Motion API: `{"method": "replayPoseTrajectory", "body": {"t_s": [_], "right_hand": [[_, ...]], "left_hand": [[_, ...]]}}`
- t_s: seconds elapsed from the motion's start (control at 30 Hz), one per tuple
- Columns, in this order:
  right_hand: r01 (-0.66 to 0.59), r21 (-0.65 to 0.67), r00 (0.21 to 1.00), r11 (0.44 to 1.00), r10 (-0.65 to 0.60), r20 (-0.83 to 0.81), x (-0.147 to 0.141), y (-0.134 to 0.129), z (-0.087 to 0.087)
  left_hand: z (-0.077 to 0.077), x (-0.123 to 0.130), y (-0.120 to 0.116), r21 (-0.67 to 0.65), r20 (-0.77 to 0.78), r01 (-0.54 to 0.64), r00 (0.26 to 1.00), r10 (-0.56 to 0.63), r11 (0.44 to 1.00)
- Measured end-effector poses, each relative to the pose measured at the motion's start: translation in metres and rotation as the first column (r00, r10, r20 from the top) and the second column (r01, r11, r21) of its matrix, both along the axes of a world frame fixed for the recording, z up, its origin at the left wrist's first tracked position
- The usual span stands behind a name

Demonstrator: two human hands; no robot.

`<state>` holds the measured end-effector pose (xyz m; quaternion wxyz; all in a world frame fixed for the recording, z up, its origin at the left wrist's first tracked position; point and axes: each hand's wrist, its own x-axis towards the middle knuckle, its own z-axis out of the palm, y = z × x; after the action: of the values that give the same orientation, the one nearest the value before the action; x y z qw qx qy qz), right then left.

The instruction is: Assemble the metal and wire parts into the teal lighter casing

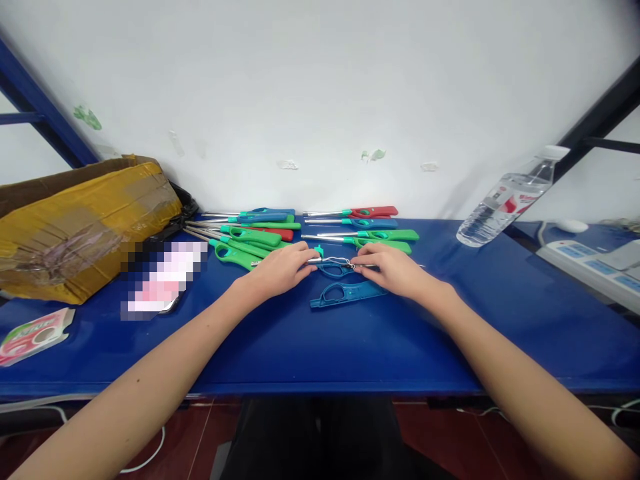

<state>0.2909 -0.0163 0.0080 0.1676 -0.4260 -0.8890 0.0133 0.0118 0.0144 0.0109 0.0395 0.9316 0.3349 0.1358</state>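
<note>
Between my left hand (280,270) and my right hand (387,270) runs a thin metal rod (345,265) with a loop of fine wire around it, held just above the blue table (450,347). Both hands pinch it at the fingertips. Beneath it lies a blue plastic lighter casing half (333,271), partly hidden by my fingers. A second blue casing half (347,294) lies closer to me, apart from my hands. Beyond my left hand, several green, blue and red long-nosed utility lighters (245,230) lie in a loose heap. Another group of such lighters (360,227) lies beyond my right hand.
A cardboard box wrapped in yellow tape (85,227) stands at the left, next to a pixelated object (163,280). A pink-and-white packet (35,337) lies at the left edge. A plastic water bottle (510,197) and a power strip (585,267) are at the right. A white wall closes the back.
</note>
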Motion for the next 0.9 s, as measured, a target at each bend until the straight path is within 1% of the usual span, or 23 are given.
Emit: {"method": "replayPoseTrajectory", "body": {"t_s": [0.13, 0.23, 0.47, 0.63, 0.9], "right_hand": [[0.000, -0.001, 1.000, 1.000, 0.000, 0.001, -0.0002, -0.0005, 0.0000], [-0.001, 0.003, 1.000, 1.000, 0.001, 0.004, 0.0000, -0.0001, -0.0004], [0.000, -0.009, 1.000, 1.000, 0.000, -0.008, -0.0008, 0.0016, -0.0010], [0.003, -0.012, 1.000, 1.000, -0.003, -0.012, 0.0005, 0.0016, -0.0015], [-0.005, -0.004, 1.000, 1.000, 0.005, -0.001, -0.0002, 0.0012, 0.0001]], "left_hand": [[0.0000, -0.0013, 0.0012, 0.020, 0.028, 0.010, 1.000, -0.010, 1.000], [0.0005, -0.0015, 0.0024, 0.020, 0.014, 0.023, 1.000, -0.024, 1.000], [0.0026, -0.0021, 0.0047, -0.055, 0.036, -0.009, 0.999, 0.011, 0.998], [0.0023, -0.0031, 0.0066, -0.072, 0.030, 0.042, 0.999, -0.040, 0.996], [0.0012, -0.0039, 0.0062, -0.071, 0.043, 0.050, 0.998, -0.047, 0.996]]}}
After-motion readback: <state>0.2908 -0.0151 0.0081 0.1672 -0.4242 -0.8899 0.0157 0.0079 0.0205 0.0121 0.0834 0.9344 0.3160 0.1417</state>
